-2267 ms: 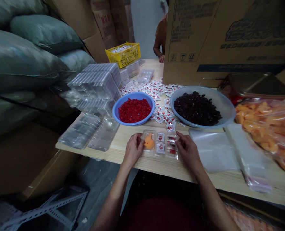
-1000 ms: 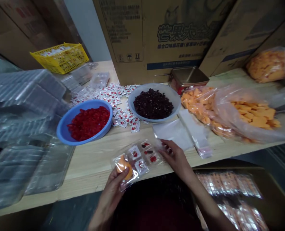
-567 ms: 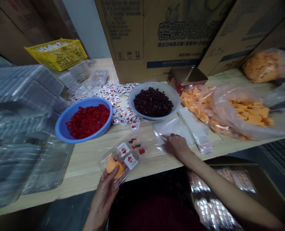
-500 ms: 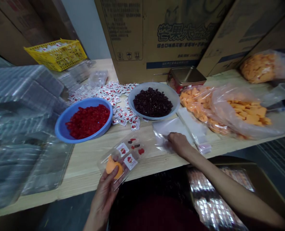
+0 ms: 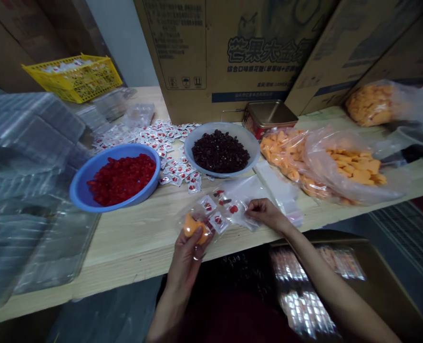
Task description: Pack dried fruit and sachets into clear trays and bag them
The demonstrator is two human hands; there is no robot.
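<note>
My left hand (image 5: 188,252) grips the near end of a clear plastic tray (image 5: 211,215) over the front of the wooden table (image 5: 132,238). The tray holds an orange piece, two small red-and-white sachets and a few red and dark bits. My right hand (image 5: 266,213) is closed in a pinch on a clear plastic bag (image 5: 245,209) at the tray's far end. The bag's edge lies against that end of the tray.
A blue bowl of red pieces (image 5: 116,177) and a pale bowl of dark pieces (image 5: 221,150) stand behind, with loose sachets (image 5: 168,138) between. Stacked clear trays (image 5: 25,157) fill the left. Bags of orange pieces (image 5: 333,164) lie right. Cardboard boxes (image 5: 232,47) wall the back.
My right hand left the tray, took a clear bag from the pile on the right and brought it to the tray's end. My left hand swung the tray toward it.
</note>
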